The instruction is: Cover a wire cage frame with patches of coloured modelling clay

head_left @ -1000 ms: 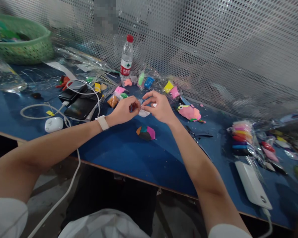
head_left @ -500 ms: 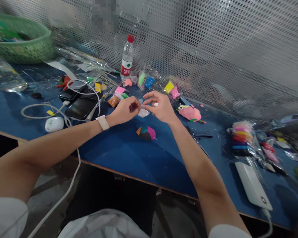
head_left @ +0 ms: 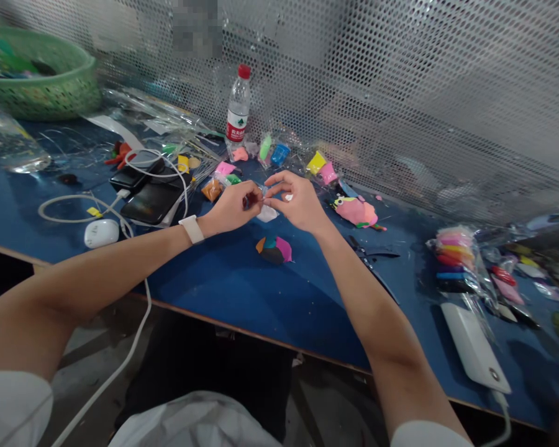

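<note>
My left hand [head_left: 240, 203] and my right hand [head_left: 296, 200] meet fingertip to fingertip above the table. The left thumb and forefinger are pinched together; what lies between them is too small to make out. My right thumb and forefinger pinch at the same spot, and a small white piece of clay [head_left: 289, 197] shows within that hand. Just beneath the fingers is a white clay packet [head_left: 267, 214], partly hidden. Nearer to me lies a clay figure [head_left: 274, 250] in orange, teal, grey and magenta. A pink clay fish [head_left: 356, 212] rests to the right.
Pliers [head_left: 370, 261] lie right of my forearm. A water bottle [head_left: 238, 108] stands behind several clay packets [head_left: 279, 155]. Leftward are a phone [head_left: 154, 202], cables, a white earbud case [head_left: 101, 233] and a green basket [head_left: 69, 93]. A power bank [head_left: 475, 347] and bagged clay [head_left: 455, 257] sit right.
Both hands stay pinched together at nearly the same spot. My right hand has shifted very slightly left; the things on the table have not moved.
</note>
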Available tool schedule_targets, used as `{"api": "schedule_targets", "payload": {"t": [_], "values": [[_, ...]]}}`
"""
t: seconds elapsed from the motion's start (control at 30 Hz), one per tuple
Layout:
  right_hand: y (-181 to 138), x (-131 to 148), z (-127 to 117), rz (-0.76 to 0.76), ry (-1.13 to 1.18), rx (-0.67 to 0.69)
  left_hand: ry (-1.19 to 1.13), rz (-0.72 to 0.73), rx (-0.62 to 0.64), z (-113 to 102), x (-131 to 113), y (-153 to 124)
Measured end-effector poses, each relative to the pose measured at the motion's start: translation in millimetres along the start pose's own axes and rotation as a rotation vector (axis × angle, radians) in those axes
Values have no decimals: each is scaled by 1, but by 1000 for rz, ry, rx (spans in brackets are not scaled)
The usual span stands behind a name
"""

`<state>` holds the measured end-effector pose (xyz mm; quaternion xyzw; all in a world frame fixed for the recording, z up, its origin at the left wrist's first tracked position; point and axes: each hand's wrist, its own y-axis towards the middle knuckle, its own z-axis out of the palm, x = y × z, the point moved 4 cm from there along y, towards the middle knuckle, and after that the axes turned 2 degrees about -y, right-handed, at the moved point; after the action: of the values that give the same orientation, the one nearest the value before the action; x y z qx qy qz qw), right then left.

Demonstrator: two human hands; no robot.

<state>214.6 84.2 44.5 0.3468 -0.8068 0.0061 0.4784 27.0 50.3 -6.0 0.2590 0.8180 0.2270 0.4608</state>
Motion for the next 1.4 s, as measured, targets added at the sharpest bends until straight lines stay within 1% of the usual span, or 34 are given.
{"api": "schedule_targets", "payload": {"t": [0.23,0.5,0.7,0.87,1.07,1.23,1.4], "values": [[0,0,-6,39,-22,-12,10,-25,-19,-1,-1,1],[1,0,-10,30,-24,-11,34,10,-4,-2,-4,1],[1,-2,-14,-5,-26,-40,40,27,-2,-1,-4,2],[1,-3,-15,9,-42,-31,39,14,-2,-2,-4,1],[1,-1,-21,6,-31,-52,20,18,-41,-3,-4,0],[1,-2,-23,14,-48,-53,37,-3,-25,-3,-1,1],[1,-1,-27,-3,-66,-60,30,21,-19,-2,-2,1]]}}
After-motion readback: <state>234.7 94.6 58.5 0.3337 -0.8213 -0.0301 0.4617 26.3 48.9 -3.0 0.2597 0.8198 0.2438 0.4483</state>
